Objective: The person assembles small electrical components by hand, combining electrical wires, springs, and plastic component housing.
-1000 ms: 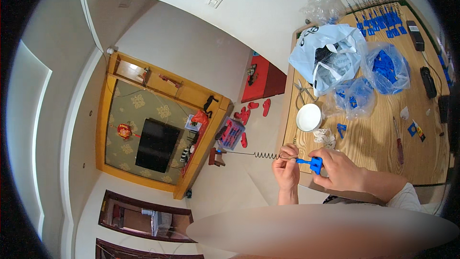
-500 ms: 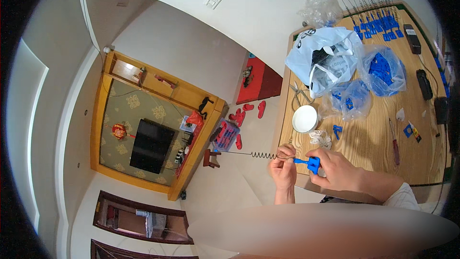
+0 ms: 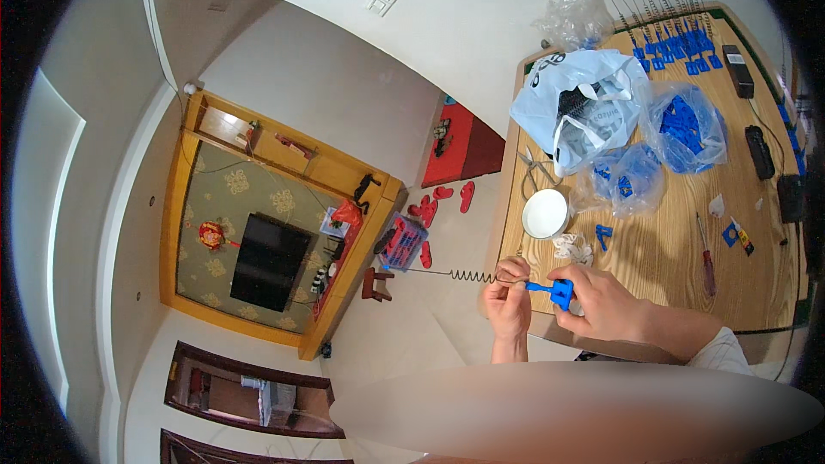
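Over the table's near left edge, my left hand (image 3: 509, 308) is closed in a pinch on a dark coiled spring wire (image 3: 471, 276). The wire's straight end runs out to the left to a small blue tip. My right hand (image 3: 606, 302) is closed around a blue plastic clip (image 3: 561, 294). The clip's narrow stem points left and meets the wire at my left fingertips, where the joint is partly hidden. Just beyond my hands lie a bundle of white cord (image 3: 572, 248), a loose blue plastic part (image 3: 603, 236) and a white bowl (image 3: 545, 214).
Scissors (image 3: 539, 174), a white plastic bag (image 3: 580, 112) and clear bags of blue parts (image 3: 685, 127) lie farther back. Several finished-looking spring pieces (image 3: 679, 47) stand at the far corner. A screwdriver (image 3: 706, 256) and a glue tube (image 3: 742, 238) are at right.
The view has shifted very slightly. Both hands keep the same grip on the spring wire and blue clip, with no other visible change.
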`<state>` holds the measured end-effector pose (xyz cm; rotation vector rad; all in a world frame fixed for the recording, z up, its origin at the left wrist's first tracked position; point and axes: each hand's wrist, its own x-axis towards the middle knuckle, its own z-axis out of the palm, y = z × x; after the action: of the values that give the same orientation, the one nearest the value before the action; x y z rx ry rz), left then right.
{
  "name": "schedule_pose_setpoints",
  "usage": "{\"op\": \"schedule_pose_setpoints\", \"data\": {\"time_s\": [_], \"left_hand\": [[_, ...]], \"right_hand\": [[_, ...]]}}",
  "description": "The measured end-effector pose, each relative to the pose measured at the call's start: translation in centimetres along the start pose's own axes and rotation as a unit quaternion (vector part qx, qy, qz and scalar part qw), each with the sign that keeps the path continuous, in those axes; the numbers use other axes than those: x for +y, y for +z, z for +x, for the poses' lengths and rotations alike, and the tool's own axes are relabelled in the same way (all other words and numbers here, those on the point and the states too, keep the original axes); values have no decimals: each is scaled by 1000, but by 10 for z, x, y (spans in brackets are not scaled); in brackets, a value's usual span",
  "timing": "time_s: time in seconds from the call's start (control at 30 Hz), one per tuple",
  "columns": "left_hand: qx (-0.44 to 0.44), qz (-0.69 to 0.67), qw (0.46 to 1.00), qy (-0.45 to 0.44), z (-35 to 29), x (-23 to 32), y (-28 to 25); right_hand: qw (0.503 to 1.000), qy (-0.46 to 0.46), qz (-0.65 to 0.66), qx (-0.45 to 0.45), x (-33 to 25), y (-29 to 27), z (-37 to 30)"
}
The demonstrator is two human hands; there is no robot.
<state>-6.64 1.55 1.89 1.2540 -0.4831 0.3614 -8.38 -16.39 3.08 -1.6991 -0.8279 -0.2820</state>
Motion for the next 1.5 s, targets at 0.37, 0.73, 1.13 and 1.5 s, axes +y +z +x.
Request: {"op": "schedule_pose_setpoints", "data": {"time_s": [0.37,0.73,1.13,1.5], "left_hand": [[5,15,1000,-8,2,0,2],[7,11,1000,-5,2,0,3],[3,8,1000,-8,2,0,2],[3,10,1000,-7,2,-1,2]], "right_hand": [[1000,3,-7,5,3,2,0],[1000,6,-12,2,3,2,0],[1000,11,-4,-1,0,-1,0],[1000,-11,-13,18,1,0,0]]}}
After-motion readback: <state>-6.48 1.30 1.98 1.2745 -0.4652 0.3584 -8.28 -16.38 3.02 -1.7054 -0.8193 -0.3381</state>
